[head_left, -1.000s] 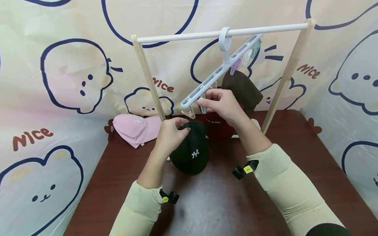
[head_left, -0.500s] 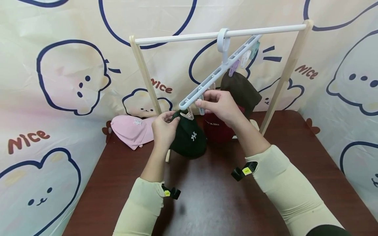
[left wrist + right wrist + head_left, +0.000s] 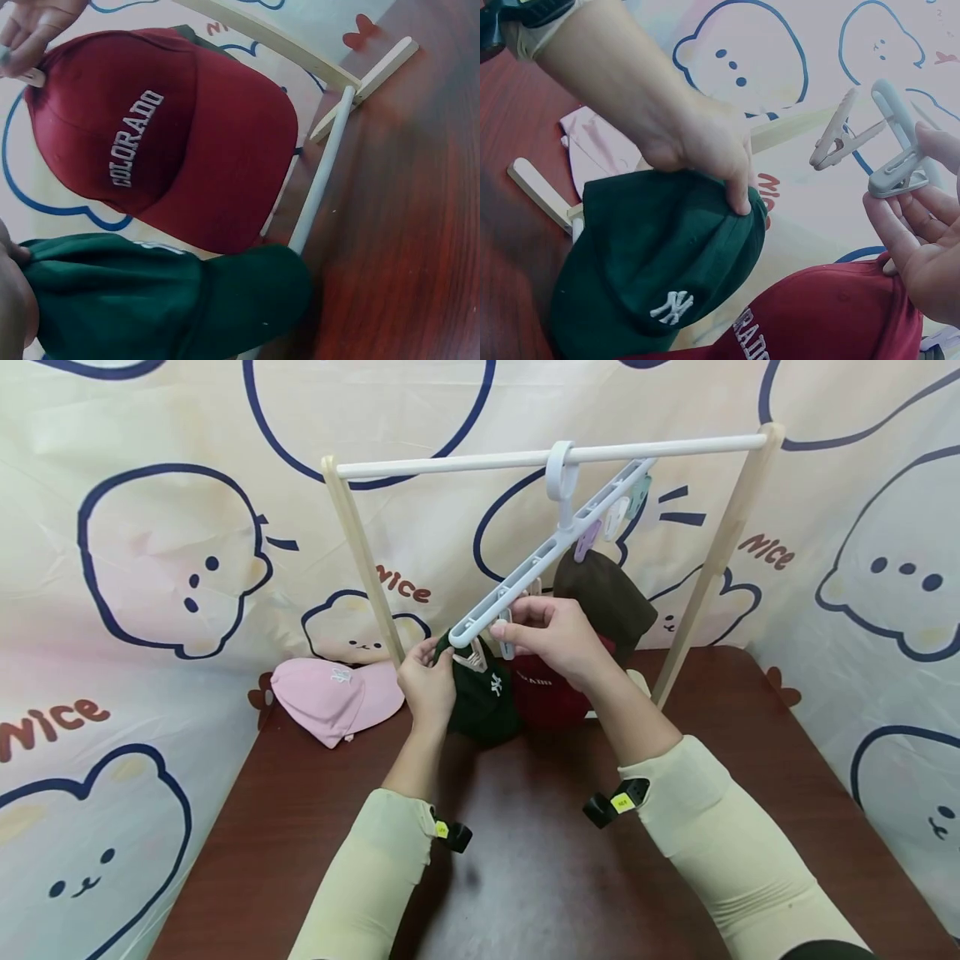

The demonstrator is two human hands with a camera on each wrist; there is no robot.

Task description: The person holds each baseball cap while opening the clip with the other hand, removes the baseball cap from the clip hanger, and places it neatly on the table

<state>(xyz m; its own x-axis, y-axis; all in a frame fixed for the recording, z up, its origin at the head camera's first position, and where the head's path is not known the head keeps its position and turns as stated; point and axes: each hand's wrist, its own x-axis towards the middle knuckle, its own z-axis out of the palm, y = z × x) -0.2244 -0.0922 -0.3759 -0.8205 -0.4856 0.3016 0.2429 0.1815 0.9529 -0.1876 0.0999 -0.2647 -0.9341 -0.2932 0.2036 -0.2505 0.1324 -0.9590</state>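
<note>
My left hand [image 3: 427, 689] pinches the crown of a dark green baseball cap [image 3: 667, 247] with a white NY logo, its brim pointing downward. The cap is just below the near end of a pale blue clip hanger [image 3: 517, 581]. With thumb and fingers my right hand [image 3: 561, 639] holds a grey-blue clothes clip [image 3: 900, 180] attached to that hanger. Beside it, in the right wrist view, hangs a beige clip [image 3: 840, 139]. A red COLORADO cap [image 3: 135, 120] hangs from a clip behind the green one, and a brown cap [image 3: 603, 597] hangs farther along under a purple clip [image 3: 587, 541].
The hanger hooks over the white rail [image 3: 450, 466] of a wooden-legged rack [image 3: 360, 556]. White and green clips hang toward its far end. A pink cap [image 3: 330, 693] lies at the back left of the dark brown table [image 3: 525, 860]. Patterned cloth [image 3: 187, 718] surrounds the table.
My left hand has lifted the green cap up to the hanger's near end. The right hand keeps its hold on the clip, and the head view has shifted slightly.
</note>
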